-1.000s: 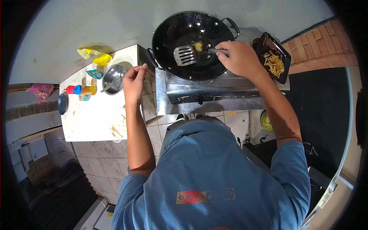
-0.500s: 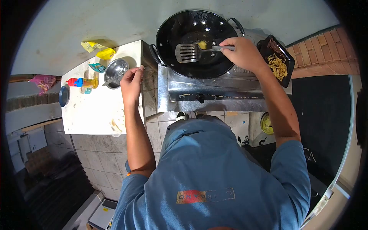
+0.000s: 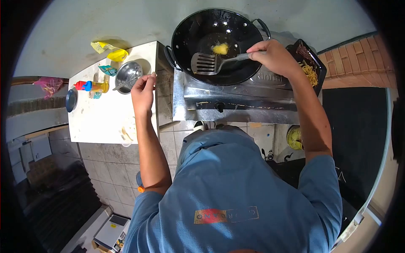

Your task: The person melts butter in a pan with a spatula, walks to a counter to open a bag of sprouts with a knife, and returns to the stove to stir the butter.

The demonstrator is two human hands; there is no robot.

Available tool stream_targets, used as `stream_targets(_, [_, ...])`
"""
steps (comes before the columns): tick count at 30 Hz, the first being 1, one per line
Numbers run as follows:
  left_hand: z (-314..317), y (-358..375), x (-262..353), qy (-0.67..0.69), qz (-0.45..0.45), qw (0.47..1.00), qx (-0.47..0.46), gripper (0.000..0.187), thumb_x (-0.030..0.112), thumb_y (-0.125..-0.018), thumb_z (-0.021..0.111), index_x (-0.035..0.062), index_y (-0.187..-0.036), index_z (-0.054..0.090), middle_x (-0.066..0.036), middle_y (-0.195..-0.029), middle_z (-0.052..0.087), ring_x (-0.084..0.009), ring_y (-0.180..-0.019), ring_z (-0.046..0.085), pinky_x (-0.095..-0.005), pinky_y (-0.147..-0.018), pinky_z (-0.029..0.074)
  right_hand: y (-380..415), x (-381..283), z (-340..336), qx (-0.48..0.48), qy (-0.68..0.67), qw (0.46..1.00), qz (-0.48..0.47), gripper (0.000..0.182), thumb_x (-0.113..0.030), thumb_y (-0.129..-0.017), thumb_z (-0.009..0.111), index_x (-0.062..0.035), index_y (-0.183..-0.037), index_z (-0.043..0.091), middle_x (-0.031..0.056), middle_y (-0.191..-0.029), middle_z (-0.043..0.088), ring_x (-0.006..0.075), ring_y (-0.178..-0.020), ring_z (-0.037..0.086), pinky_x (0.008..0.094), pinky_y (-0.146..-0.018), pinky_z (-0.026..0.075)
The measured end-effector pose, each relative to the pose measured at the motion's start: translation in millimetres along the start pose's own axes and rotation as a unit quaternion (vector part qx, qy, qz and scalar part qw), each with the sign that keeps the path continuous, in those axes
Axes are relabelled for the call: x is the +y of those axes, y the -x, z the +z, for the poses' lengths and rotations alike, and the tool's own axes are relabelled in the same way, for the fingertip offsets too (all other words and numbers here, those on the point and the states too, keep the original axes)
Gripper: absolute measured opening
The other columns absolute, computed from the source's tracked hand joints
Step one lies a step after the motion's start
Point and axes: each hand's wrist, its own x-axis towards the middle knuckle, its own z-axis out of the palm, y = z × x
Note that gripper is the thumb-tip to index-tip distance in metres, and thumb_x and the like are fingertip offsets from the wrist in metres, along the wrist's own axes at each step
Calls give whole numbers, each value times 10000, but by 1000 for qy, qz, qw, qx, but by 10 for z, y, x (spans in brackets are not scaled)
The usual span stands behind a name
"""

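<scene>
My right hand (image 3: 270, 55) is closed round the handle of a slotted spatula (image 3: 205, 64). The spatula's blade is inside a black two-handled wok (image 3: 240, 78), toward its near left side. Just beyond the blade, a small yellow lump of food (image 3: 220, 49) sits in the wok with bubbles around it. Beside the wok, my left hand (image 3: 143, 90) hovers at the right edge of a steel bowl (image 3: 122, 72), fingers pinched together; whether anything small is between them I cannot make out. A spoon-like metal handle (image 3: 122, 85) rests across the bowl's rim.
The wok stands on a steel gas stove (image 3: 202, 95). At right, a black tray (image 3: 317, 57) holds yellow strips and dark strips of food. On the white table (image 3: 101, 122) are a yellow bag (image 3: 117, 55), a teal packet (image 3: 108, 70), squeeze bottles (image 3: 99, 87) and a dark lid (image 3: 71, 100).
The spatula blade has shifted slightly left and away from the yellow lump, which now shows more fully and with bubbles. My left hand stays pinched beside the bowl.
</scene>
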Motion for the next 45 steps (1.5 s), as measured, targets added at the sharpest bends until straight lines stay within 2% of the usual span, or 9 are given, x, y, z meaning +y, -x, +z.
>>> stream_targets(8, [-19,62,-55,-13,-14,1000,21,210,228,-861,647,17,-870,646,15,-744,576,-68,-692,493,-216,-655,404,-4,-46,-168,18,-67,997,-23,259,-166,-780,625,-6,-972,692,27,-718,601,90,-650,501,237,-584,399])
stream_targets(11, [-17,105,-76,-5,-16,999,33,212,222,-860,650,10,-865,644,15,-740,573,-67,-688,485,-211,-644,394,-18,-122,-246,32,-41,998,33,296,-235,-752,653,-17,-946,695,67,-739,639,127,-635,567,276,-618,450])
stream_targets(13, [-22,127,-100,-2,-17,999,36,229,249,-858,654,21,-867,639,9,-740,566,-74,-682,480,-216,-640,388,-70,-31,-213,93,45,994,-38,309,-246,-755,649,-17,-959,684,97,-716,648,185,-627,607,317,-625,471])
stream_targets(16, [-33,150,-160,3,-14,999,34,244,272,-858,654,29,-869,636,4,-741,558,-80,-677,472,-220,-635,381,-53,-41,-193,119,133,983,-36,285,-244,-756,638,-33,-943,685,126,-713,655,259,-665,636,341,-662,491])
stream_targets(25, [-9,192,-118,11,-14,999,31,217,230,-863,647,14,-865,641,15,-728,555,-67,-664,467,-206,-622,377,-56,15,127,167,248,947,-115,251,-217,-761,574,-84,-938,692,156,-778,663,333,-760,641,420,-731,511])
stream_targets(32, [-23,173,-39,8,-12,999,43,208,213,-862,653,5,-861,641,18,-729,566,-59,-662,473,-202,-620,387,13,-62,188,112,220,966,-77,267,-225,-789,592,-55,-978,674,151,-847,673,305,-781,655,374,-719,509])
stream_targets(38, [-24,159,-60,9,-13,999,27,206,213,-861,652,7,-864,642,23,-714,552,-55,-647,461,-198,-604,369,56,-108,216,107,210,970,-66,264,-230,-787,601,-61,-974,678,154,-805,669,301,-751,658,364,-702,512])
stream_targets(40, [-20,153,-55,8,-16,1000,24,205,212,-861,651,7,-861,642,25,-711,549,-54,-644,458,-197,-600,364,74,-119,236,120,192,972,-71,239,-222,-768,588,-95,-942,690,134,-752,663,340,-735,635,423,-708,509])
stream_targets(45, [-23,127,-60,11,-19,1000,15,204,211,-862,649,8,-854,640,28,-707,545,-52,-641,454,-195,-595,356,58,-105,268,124,206,968,-66,248,-231,-780,595,-83,-957,686,142,-757,664,322,-727,645,391,-695,510])
